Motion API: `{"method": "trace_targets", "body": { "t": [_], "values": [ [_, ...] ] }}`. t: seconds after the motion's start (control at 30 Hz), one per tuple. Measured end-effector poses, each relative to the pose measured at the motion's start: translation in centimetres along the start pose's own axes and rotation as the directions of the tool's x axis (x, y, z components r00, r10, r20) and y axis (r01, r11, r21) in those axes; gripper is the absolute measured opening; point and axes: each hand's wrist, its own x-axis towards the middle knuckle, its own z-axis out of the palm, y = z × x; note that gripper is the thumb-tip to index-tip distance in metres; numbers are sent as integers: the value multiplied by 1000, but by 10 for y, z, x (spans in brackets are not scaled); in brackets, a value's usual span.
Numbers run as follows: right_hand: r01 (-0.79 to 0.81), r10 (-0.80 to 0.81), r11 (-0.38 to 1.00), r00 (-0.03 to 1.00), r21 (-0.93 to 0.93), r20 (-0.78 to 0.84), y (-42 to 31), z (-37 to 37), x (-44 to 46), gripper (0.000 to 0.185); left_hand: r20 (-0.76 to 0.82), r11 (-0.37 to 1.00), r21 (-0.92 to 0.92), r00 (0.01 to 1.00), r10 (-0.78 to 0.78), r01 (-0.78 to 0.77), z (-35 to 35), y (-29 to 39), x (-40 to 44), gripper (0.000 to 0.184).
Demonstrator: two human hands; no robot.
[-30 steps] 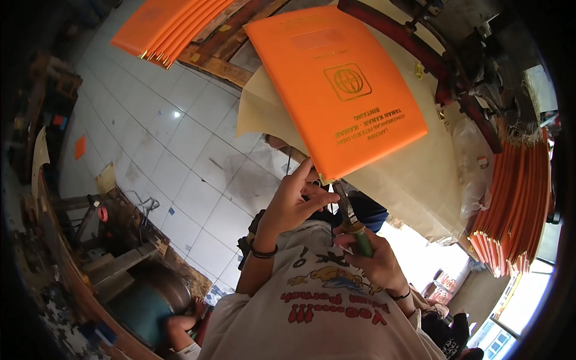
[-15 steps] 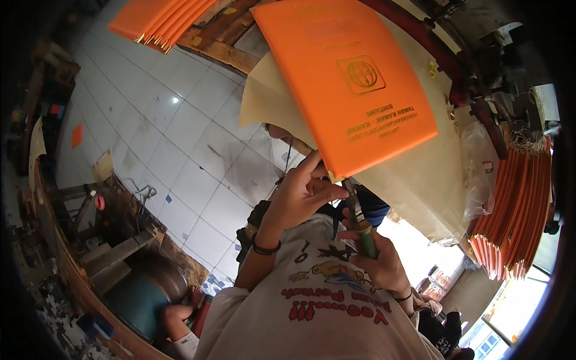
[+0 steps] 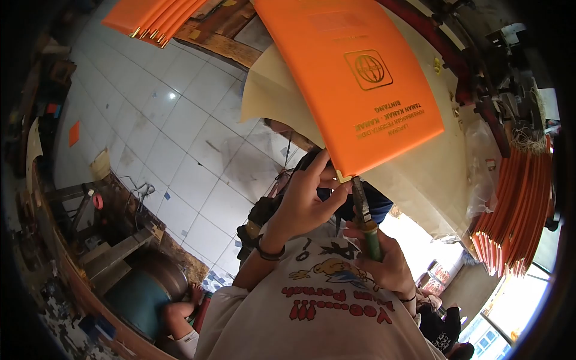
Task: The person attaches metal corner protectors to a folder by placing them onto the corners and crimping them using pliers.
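Note:
An orange folder cover (image 3: 360, 114) with gold lettering and a globe emblem lies over the table edge, its near corner toward me. On that corner sits a small gold metal corner piece (image 3: 342, 177). My left hand (image 3: 300, 201) pinches the folder there, with the index finger along its edge and the thumb close under the corner. In my right hand (image 3: 390, 264) is a green-handled tool (image 3: 372, 240) with a narrow flat metal blade. The blade points up, its tip at the folder's lower edge beside the corner piece; whether they touch I cannot tell.
Pale sheet material (image 3: 414, 186) covers the table under the folder. A stack of orange folders (image 3: 516, 204) stands at the right, and more folders (image 3: 153, 18) lie at upper left. Another person's leg (image 3: 180, 321) shows at lower left, beside a dark green drum-shaped object (image 3: 141, 303).
The folder's corner and both hands have shifted slightly right in the view. My left hand keeps its pinch, and the tool stays in my right hand near the corner.

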Motion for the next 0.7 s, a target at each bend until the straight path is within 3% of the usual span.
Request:
{"method": "trace_targets", "body": {
  "t": [0.07, 0.13, 0.27, 0.3, 0.43, 0.53, 0.63, 0.7],
  "values": [
    [-26, 27, 997, 1000, -72, 3, -3, -6, -3, 84, -63, 997, 43, 996, 70, -67, 6, -7, 0, 68],
    [-3, 3, 999, 1000, 44, -15, 11, -13, -7, 77, -145, 985, 49, 975, 172, -166, 15, -16, -1, 71],
    [22, -13, 993, 997, 112, -77, 18, -25, -14, 63, -332, 986, 73, 929, 166, -149, 36, -9, -6, 67],
    [40, -24, 986, 995, 165, -99, 14, -24, -14, 59, -310, 977, 138, 930, 197, -161, 36, -9, -6, 66],
    [39, -34, 995, 998, 95, -49, 17, -25, -12, 63, -262, 903, 358, 902, 342, -239, 33, -17, -4, 59],
    [11, -10, 998, 1000, 59, -14, 14, -19, -9, 68, -276, 921, 328, 912, 304, -208, 34, -14, -5, 56],
    [23, -23, 998, 1000, 58, -2, 8, -11, -6, 74, -226, 965, 259, 968, 110, -49, 24, -8, -11, 64],
    [4, -4, 1000, 1000, 4, 27, 2, -9, -4, 77, -157, 958, 266, 976, 150, -104, 16, -4, -12, 66]
  ]
}}
